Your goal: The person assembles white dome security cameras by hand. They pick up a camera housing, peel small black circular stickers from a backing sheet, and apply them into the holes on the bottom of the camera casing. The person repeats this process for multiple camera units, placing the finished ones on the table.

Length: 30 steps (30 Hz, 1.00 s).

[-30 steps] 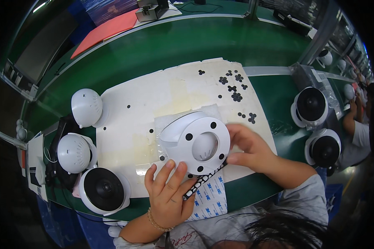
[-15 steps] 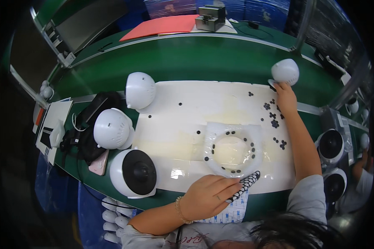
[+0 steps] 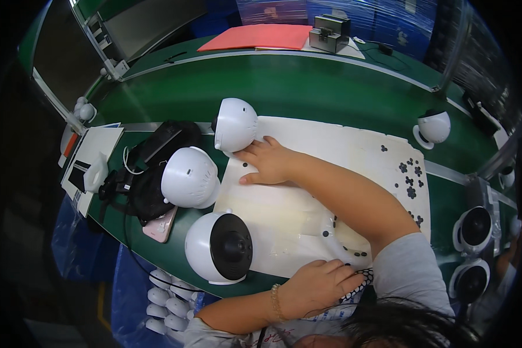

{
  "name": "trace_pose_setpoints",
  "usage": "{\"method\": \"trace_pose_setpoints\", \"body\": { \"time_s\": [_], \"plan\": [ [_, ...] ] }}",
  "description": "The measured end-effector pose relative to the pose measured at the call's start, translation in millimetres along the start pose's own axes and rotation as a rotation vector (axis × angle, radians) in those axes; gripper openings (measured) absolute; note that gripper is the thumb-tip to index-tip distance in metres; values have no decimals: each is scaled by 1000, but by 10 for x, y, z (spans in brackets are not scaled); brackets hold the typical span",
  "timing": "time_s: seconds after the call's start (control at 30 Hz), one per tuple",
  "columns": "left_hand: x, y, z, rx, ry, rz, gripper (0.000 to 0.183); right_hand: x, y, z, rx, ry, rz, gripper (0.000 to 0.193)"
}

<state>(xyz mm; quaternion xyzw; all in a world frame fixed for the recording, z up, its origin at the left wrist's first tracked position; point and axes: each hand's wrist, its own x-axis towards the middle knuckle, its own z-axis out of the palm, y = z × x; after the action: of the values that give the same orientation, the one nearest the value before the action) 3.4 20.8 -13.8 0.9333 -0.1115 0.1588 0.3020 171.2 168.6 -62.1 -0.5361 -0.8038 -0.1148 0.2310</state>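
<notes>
My right hand (image 3: 274,163) stretches across to the left, fingers extended and thumb apart. Its fingertips are at the underside of a round white camera (image 3: 238,123), though whether they touch it is hard to make out. Close to my body, my left hand (image 3: 322,287) is closed on a black-and-white honeycomb-patterned strip (image 3: 363,281). A white ring-shaped pad (image 3: 337,248) with small black dots lies beyond that hand, partly hidden by my right forearm. Several black round pads (image 3: 410,192), some in clusters, lie on the pale sheet (image 3: 330,132).
Two more white cameras stand on the left, one turned away (image 3: 189,177) and one with a black front (image 3: 219,246). Another camera (image 3: 434,126) sits on the green ledge at right. A pink phone (image 3: 160,225) and a black bag (image 3: 148,188) lie at left.
My right hand has left the camera on the right ledge and swung left to another camera. The view has shifted. My left hand still holds the patterned strip.
</notes>
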Motion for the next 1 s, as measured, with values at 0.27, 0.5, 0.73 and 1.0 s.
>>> {"method": "trace_pose_setpoints", "body": {
  "time_s": [0.27,0.5,0.73,1.0],
  "plan": [
    [-12,-7,36,-53,0,21,42,-161,158,-839,143,230,82,16],
    [21,45,-62,-186,-28,-18,41,-1409,-484,-1992,1127,434,935,21],
    [57,41,-131,-319,28,-157,34,-1948,-914,-2013,1314,432,1178,22],
    [36,114,-56,-556,400,-282,15,-2156,-1197,-2024,414,382,300,48]
  ]
}}
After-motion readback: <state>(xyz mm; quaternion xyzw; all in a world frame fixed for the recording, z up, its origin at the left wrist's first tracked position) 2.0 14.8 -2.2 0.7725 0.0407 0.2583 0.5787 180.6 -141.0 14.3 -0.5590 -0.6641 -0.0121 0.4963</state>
